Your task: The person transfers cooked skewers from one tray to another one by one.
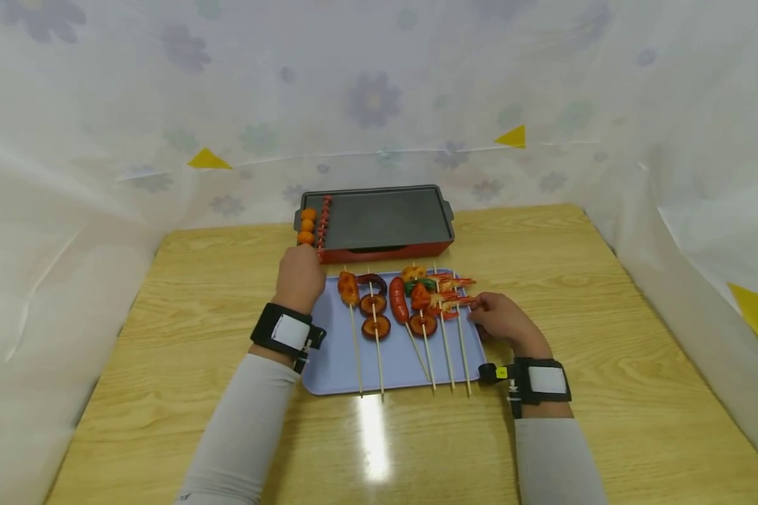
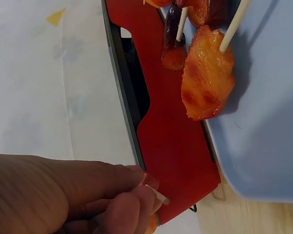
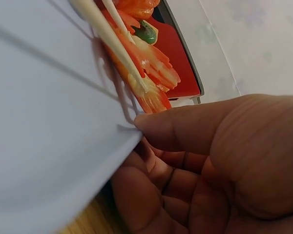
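Note:
My left hand (image 1: 300, 279) pinches the stick end of a skewer of small red pieces (image 1: 324, 221) at the front left of the grill (image 1: 391, 217). Beside that skewer, a skewer of orange balls (image 1: 307, 226) lies along the grill's left edge. My right hand (image 1: 505, 322) grips the right rim of the light blue tray (image 1: 328, 372), thumb on top and fingers curled underneath, as the right wrist view shows. Prawn skewers (image 3: 154, 68) lie close to that thumb. Also on the tray are a chicken wing skewer (image 2: 207, 78), a mushroom skewer (image 1: 375, 327) and a sausage skewer (image 1: 399, 300).
The grill has a black plate and a red body (image 2: 171, 146), standing just behind the tray. All of it rests on a wooden table (image 1: 215, 294). A flowered white sheet (image 1: 373, 98) with yellow triangles hangs behind and at the sides.

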{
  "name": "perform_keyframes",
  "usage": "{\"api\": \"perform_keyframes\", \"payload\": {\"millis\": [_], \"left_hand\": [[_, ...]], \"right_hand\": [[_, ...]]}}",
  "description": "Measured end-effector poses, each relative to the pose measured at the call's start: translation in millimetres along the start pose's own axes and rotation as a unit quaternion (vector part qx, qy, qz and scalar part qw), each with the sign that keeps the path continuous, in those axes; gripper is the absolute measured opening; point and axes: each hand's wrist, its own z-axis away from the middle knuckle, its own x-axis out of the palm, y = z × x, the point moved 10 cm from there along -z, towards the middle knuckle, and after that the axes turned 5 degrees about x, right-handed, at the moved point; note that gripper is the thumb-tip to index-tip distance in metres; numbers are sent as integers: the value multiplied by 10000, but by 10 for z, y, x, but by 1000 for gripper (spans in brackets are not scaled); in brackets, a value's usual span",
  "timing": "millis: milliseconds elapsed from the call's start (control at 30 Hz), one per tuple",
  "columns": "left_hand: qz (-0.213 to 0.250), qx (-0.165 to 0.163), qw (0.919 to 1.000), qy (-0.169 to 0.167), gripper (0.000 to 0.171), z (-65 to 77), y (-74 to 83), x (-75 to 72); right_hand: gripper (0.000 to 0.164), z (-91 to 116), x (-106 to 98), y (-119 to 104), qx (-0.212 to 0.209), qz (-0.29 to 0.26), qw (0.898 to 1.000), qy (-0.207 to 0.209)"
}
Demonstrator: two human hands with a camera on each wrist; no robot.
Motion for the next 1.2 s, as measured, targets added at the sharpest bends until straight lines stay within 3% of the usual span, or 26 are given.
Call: {"api": "perform_keyframes", "payload": {"millis": [133,300,533,700,867,933,1033,1200], "left_hand": [[-152,-133,9998,23,17,-10,-1,33],[-317,12,9994,146,15,-15,70,43],[-195,74,9996,211,14,-7,88,48],[-118,37,9999,59,15,15,95,53],[519,120,9978,396,18,92,87,-51],[896,242,9935,655,22,149,79,-107],[1417,401,9849,911,14,260,74,-161],[2046,285,9755,760,19,444,68,-144]], "right_hand": [[8,12,12,-6,12,-34,10000,-11],[7,25,16,-13,-14,-153,9999,-54],[9,44,12,-20,-92,-272,9995,-120],[11,25,22,-3,-19,-256,9996,-144],[10,9,21,-8,-40,-251,9996,-107],[9,11,16,-9,-47,-273,9996,-97],[8,6,13,3,-44,-262,9996,-100],[8,0,22,8,-5,-232,9997,-100]]}}
